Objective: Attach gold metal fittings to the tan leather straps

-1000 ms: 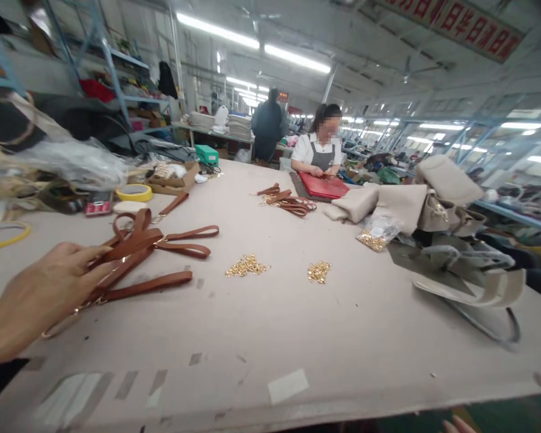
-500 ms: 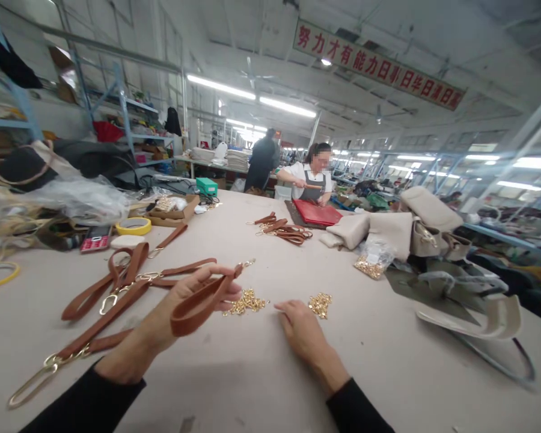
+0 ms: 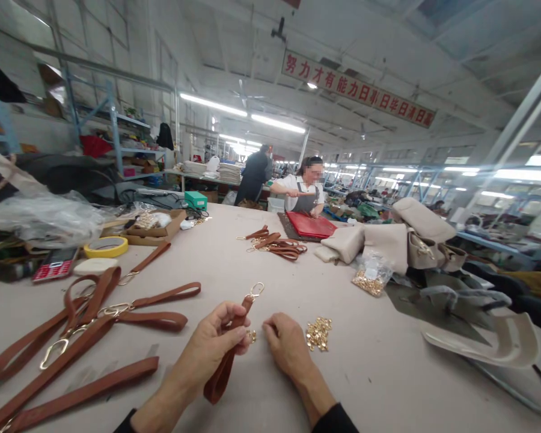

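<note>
My left hand point(image 3: 202, 343) is closed around a looped brown leather wrist strap point(image 3: 220, 379), its loop hanging below the fingers. A gold clasp point(image 3: 257, 290) sticks up from the strap's top end. Just to the right, my right hand point(image 3: 291, 349) is near the table with its fingers curled together; what they pinch, if anything, is hidden. Between the hands a bit of a pile of small gold metal pieces point(image 3: 252, 337) shows, mostly covered by my left hand. A second gold pile point(image 3: 318, 334) lies right of my right hand.
More brown straps with gold rings point(image 3: 112, 310) spread over the left. A strap bundle point(image 3: 277, 245) lies farther back. Yellow tape point(image 3: 106, 247) and a red-keyed phone point(image 3: 54, 264) sit at left, beige bags point(image 3: 385, 243) at right. Across the table a co-worker point(image 3: 304, 186) handles a red piece point(image 3: 311, 225).
My left hand has turned the strap more upright and moved right and down, its clasp now pointing up. My right hand's fingers have curled in. The view has shifted slightly.
</note>
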`<action>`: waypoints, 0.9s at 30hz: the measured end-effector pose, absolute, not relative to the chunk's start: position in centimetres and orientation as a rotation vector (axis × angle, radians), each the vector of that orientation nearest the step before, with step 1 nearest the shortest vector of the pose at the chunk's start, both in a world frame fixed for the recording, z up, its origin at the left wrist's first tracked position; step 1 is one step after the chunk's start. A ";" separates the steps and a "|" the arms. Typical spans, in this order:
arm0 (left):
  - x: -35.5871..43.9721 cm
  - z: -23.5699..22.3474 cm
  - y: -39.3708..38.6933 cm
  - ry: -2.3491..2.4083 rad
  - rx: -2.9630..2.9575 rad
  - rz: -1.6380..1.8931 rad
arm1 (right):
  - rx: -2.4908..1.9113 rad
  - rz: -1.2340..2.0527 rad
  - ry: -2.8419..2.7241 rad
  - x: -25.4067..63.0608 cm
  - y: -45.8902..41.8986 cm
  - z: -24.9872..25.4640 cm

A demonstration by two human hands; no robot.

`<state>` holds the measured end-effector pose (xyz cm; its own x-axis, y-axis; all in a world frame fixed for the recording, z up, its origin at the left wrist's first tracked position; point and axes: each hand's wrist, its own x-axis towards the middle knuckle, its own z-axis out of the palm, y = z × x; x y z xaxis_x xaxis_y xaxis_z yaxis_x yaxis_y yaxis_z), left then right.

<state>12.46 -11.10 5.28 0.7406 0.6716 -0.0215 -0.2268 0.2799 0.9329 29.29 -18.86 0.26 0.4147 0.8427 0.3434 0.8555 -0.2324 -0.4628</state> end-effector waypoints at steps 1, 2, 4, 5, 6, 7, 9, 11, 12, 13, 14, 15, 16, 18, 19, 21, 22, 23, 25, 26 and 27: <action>12.5 4.9 -11.1 0.478 1.191 0.627 | -2.041 0.029 -1.364 29.4 -19.0 0.4; 12.4 4.6 -11.2 0.497 1.251 0.625 | -1.969 0.117 -1.272 29.4 -19.1 0.5; 12.4 4.3 -11.1 0.546 1.348 0.631 | -1.733 0.336 -1.056 29.3 -19.4 1.0; 12.4 4.2 -11.1 0.565 1.375 0.622 | -1.598 0.440 -0.957 29.1 -19.5 1.3; 12.4 4.2 -11.1 0.576 1.382 0.598 | -1.482 0.524 -0.886 28.8 -19.6 1.6; 12.4 4.2 -11.2 0.578 1.365 0.563 | -1.405 0.582 -0.849 28.6 -19.7 1.9; 12.4 4.3 -11.3 0.569 1.288 0.488 | -1.324 0.679 -0.818 28.0 -19.9 2.4; 12.5 4.4 -11.5 0.579 1.226 0.469 | -1.274 0.775 -0.782 27.5 -20.2 2.7; 12.5 4.3 -11.6 0.590 1.229 0.487 | -1.245 0.820 -0.759 27.3 -20.3 2.8; 12.5 4.3 -11.7 0.609 1.263 0.514 | -1.214 0.860 -0.739 27.1 -20.3 2.8; 12.5 4.2 -11.8 0.634 1.321 0.546 | -1.184 0.892 -0.728 26.9 -20.4 2.8; 12.5 4.2 -11.9 0.659 1.387 0.579 | -1.159 0.914 -0.728 26.8 -20.4 2.8; 12.5 4.1 -11.9 0.676 1.451 0.609 | -1.141 0.928 -0.739 26.6 -20.5 2.7; 12.5 4.1 -11.9 0.677 1.541 0.653 | -1.119 0.937 -0.766 26.4 -20.4 2.6; 12.5 4.2 -11.9 0.659 1.564 0.664 | -1.108 0.941 -0.772 26.3 -20.4 2.6; 12.5 4.4 -12.0 0.607 1.599 0.666 | -1.085 0.959 -0.769 26.2 -20.2 2.4; 12.5 4.5 -12.1 0.585 1.619 0.660 | -1.077 0.971 -0.764 26.1 -20.2 2.3; 12.5 4.6 -12.1 0.567 1.640 0.654 | -1.071 0.981 -0.758 26.1 -20.1 2.2; 12.5 4.8 -12.3 0.553 1.674 0.644 | -1.067 0.997 -0.749 26.1 -20.1 2.0; 12.4 4.8 -12.4 0.559 1.683 0.639 | -1.065 1.002 -0.744 26.1 -20.1 2.0; 12.4 4.8 -12.5 0.571 1.688 0.637 | -1.061 1.006 -0.740 26.0 -20.0 1.9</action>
<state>12.43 -12.48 4.84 0.7307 0.6739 0.1091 0.0350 -0.1966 0.9799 26.04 -20.02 1.92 0.3800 0.9246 0.0262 -0.3002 0.1500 -0.9420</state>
